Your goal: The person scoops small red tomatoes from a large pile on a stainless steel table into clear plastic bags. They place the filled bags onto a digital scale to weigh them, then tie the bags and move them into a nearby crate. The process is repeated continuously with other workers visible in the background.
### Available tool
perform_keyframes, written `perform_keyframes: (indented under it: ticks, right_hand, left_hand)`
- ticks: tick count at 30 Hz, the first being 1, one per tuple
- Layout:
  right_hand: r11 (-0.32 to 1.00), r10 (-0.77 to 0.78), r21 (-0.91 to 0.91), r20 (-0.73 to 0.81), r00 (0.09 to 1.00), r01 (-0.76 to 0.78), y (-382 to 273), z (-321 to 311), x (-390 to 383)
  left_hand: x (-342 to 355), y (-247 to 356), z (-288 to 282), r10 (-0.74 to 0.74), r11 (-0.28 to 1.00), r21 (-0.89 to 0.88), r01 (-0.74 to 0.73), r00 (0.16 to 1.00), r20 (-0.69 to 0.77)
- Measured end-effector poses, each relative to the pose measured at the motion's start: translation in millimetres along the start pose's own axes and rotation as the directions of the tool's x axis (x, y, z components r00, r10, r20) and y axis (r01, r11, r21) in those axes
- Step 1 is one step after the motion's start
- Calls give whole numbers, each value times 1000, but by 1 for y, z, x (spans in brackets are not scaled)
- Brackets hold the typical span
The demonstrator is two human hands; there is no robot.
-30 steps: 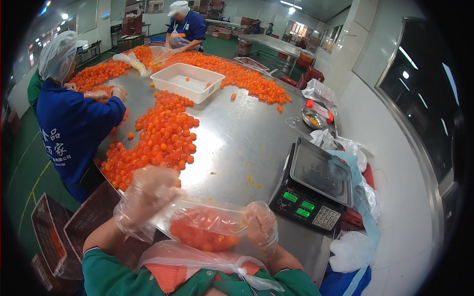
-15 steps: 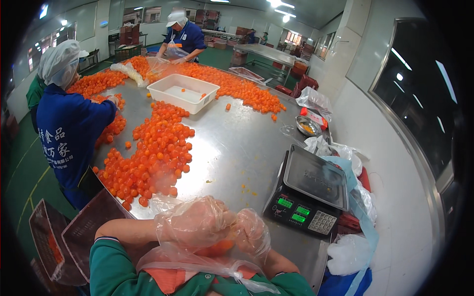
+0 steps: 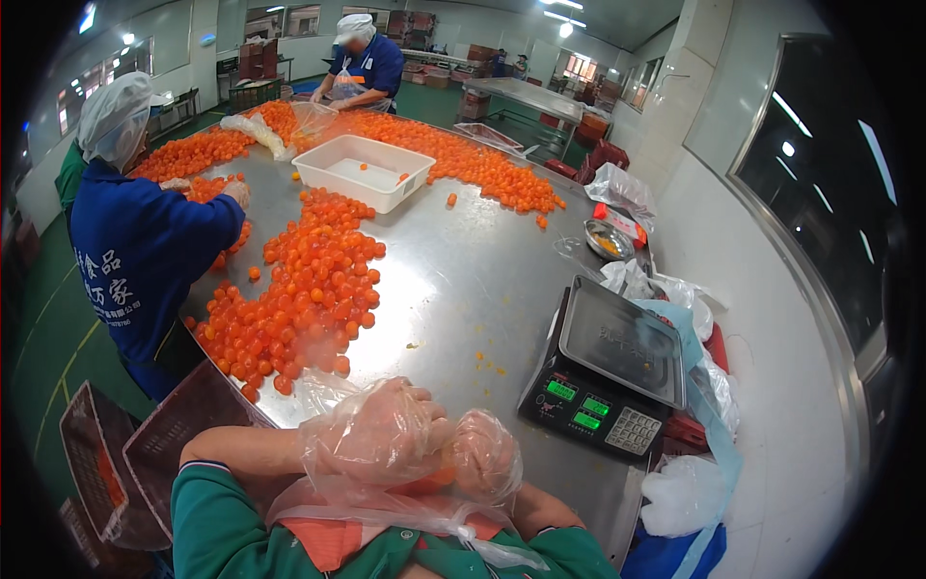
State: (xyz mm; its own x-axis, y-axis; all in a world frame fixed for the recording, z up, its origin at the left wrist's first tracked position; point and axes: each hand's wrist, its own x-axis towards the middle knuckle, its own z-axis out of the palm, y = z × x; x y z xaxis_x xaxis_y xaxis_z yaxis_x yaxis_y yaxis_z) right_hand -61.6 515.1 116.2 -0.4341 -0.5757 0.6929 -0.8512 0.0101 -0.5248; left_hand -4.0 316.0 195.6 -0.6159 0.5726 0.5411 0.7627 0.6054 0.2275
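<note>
A clear plastic bag of small orange balls sits bunched between the person's two hands at the near edge of the steel surface, close to the body. Both hands wear loose transparent gloves. The left hand is closed around the bag's gathered top, and the right hand is curled tight against it, so the film is pinched together, seemingly to keep the contents in. Only a sliver of orange shows between the hands. Just beyond lies a large heap of orange balls, within easy reach. A digital scale stands to the right, its tray bare. Farther off is a white tub. A worker in blue stands at the left.
</note>
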Motion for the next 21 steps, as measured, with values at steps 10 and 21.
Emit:
perform_keyframes:
  ticks: [10, 21]
  right_hand:
    - [999, 54, -6, -35, 998, -54, -2, -9, -4]
    - [996, 85, -4, -52, 995, -85, -2, -7, -7]
  left_hand:
    - [-50, -32, -30, -262, 917, 334, 218, 961, 93]
    - [-108, -57, -37, -446, 793, 391, 467, 883, -149]
